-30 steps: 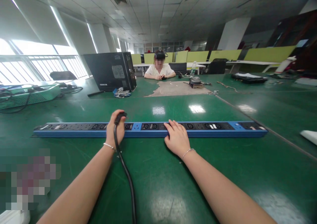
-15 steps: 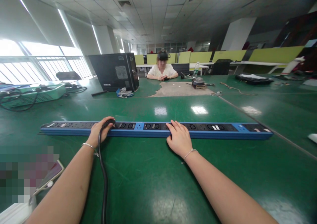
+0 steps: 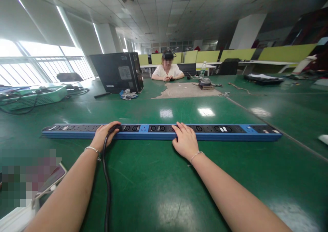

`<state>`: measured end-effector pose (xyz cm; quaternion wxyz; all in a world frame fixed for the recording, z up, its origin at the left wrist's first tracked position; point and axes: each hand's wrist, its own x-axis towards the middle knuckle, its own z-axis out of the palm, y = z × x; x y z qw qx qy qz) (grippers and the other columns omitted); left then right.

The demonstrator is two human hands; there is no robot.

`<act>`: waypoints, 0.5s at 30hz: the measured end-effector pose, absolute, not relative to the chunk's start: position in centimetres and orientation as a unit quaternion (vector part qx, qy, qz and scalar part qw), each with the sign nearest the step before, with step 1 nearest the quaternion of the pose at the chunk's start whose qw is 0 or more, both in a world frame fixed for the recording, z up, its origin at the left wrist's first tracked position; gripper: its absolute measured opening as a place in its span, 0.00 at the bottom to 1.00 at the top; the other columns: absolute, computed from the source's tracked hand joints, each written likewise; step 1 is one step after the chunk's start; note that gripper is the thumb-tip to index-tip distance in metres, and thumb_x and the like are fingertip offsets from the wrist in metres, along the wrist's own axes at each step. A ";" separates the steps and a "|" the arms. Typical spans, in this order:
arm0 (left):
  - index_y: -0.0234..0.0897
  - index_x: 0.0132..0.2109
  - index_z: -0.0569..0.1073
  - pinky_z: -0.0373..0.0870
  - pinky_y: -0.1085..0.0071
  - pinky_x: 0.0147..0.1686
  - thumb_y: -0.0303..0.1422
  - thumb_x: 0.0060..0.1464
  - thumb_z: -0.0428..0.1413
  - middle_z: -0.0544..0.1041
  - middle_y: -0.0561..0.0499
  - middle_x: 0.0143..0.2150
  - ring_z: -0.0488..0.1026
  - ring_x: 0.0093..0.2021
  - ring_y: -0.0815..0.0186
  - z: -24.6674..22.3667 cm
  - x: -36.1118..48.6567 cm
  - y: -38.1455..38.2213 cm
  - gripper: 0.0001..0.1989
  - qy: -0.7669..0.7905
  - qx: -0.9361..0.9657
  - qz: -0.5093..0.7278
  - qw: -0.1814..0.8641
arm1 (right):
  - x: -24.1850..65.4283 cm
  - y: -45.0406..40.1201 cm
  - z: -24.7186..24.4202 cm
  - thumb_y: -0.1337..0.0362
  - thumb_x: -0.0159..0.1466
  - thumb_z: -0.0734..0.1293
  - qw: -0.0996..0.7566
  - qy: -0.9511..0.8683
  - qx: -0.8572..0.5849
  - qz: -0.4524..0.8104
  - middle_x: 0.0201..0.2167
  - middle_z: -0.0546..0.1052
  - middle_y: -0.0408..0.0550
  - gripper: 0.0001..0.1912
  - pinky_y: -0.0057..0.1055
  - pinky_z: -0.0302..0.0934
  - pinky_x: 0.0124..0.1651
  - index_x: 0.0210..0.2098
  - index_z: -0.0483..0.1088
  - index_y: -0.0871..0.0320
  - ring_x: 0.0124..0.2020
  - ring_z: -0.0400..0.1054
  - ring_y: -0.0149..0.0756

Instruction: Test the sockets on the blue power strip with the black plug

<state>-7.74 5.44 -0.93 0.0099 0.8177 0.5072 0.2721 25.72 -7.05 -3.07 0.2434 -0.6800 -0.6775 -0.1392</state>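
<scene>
A long blue-and-black power strip [image 3: 166, 136] lies across the green table, its rows of sockets facing up. My left hand [image 3: 104, 134] is closed around a black power plug [image 3: 115, 127] at the strip's left half. Whether the plug's pins are in a socket is hidden. From the plug a thick black cord [image 3: 106, 177] runs down toward me. My right hand [image 3: 186, 139] grips the strip right of its middle, with fingers over the top and the thumb at the near side.
A black computer case [image 3: 118, 73] stands at the back left, gloves [image 3: 128, 94] beside it. Further left is a green basket [image 3: 46, 98] with cables. A person [image 3: 167, 69] sits across the table. A bottle [image 3: 203, 69] and a round device [image 3: 205, 82] stand near there.
The plug in my left hand has shifted slightly right and leans a little differently. My right hand keeps its place on the strip. The view has tilted slightly.
</scene>
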 end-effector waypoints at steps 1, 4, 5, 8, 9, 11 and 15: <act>0.43 0.47 0.69 0.64 0.63 0.49 0.45 0.52 0.44 0.76 0.48 0.45 0.72 0.45 0.58 -0.8 -7.8 5.4 0.20 0.504 0.821 0.267 0.008 | 25.7 -7.1 -3.1 0.67 0.56 0.60 0.242 -0.678 -0.681 -0.138 0.58 0.63 0.51 0.26 0.38 0.43 0.60 0.55 0.63 0.57 0.59 0.52 0.40; 0.42 0.47 0.69 0.64 0.62 0.48 0.46 0.52 0.44 0.76 0.47 0.44 0.72 0.44 0.58 -0.7 -8.0 5.4 0.21 0.495 0.831 0.254 0.003 | 25.7 -7.1 -3.1 0.68 0.56 0.59 0.240 -0.678 -0.682 -0.136 0.58 0.63 0.51 0.26 0.38 0.43 0.60 0.55 0.63 0.57 0.59 0.52 0.40; 0.42 0.48 0.69 0.65 0.62 0.48 0.46 0.52 0.44 0.76 0.48 0.44 0.72 0.43 0.58 -0.7 -8.1 5.5 0.21 0.495 0.832 0.251 0.004 | 25.7 -7.1 -3.1 0.68 0.56 0.59 0.240 -0.677 -0.682 -0.136 0.58 0.63 0.51 0.26 0.39 0.43 0.60 0.55 0.63 0.57 0.59 0.52 0.40; 0.43 0.49 0.69 0.66 0.63 0.46 0.47 0.52 0.45 0.77 0.48 0.43 0.73 0.42 0.58 -0.8 -8.4 5.7 0.22 0.504 0.829 0.243 0.011 | 25.7 -7.1 -3.1 0.68 0.56 0.59 0.242 -0.677 -0.681 -0.138 0.58 0.63 0.50 0.26 0.39 0.43 0.60 0.55 0.63 0.57 0.59 0.52 0.41; 0.43 0.50 0.68 0.67 0.63 0.46 0.47 0.52 0.45 0.77 0.48 0.43 0.73 0.42 0.58 -0.8 -8.4 5.8 0.22 0.507 0.827 0.242 0.012 | 25.7 -7.1 -3.1 0.68 0.56 0.59 0.242 -0.677 -0.680 -0.139 0.58 0.63 0.50 0.26 0.39 0.43 0.60 0.55 0.63 0.57 0.59 0.52 0.41; 0.43 0.50 0.68 0.67 0.63 0.45 0.47 0.52 0.45 0.76 0.48 0.44 0.73 0.42 0.58 -0.9 -8.4 5.8 0.22 0.507 0.826 0.244 0.015 | 25.7 -7.1 -3.1 0.68 0.56 0.59 0.242 -0.678 -0.680 -0.138 0.58 0.63 0.50 0.26 0.39 0.43 0.60 0.55 0.63 0.57 0.60 0.52 0.41; 0.42 0.49 0.69 0.67 0.64 0.46 0.47 0.52 0.46 0.76 0.48 0.44 0.73 0.42 0.58 -0.8 -8.3 5.6 0.22 0.502 0.828 0.248 0.016 | 25.6 -7.1 -3.0 0.68 0.56 0.59 0.239 -0.679 -0.681 -0.133 0.59 0.63 0.51 0.26 0.39 0.43 0.60 0.55 0.63 0.57 0.60 0.52 0.41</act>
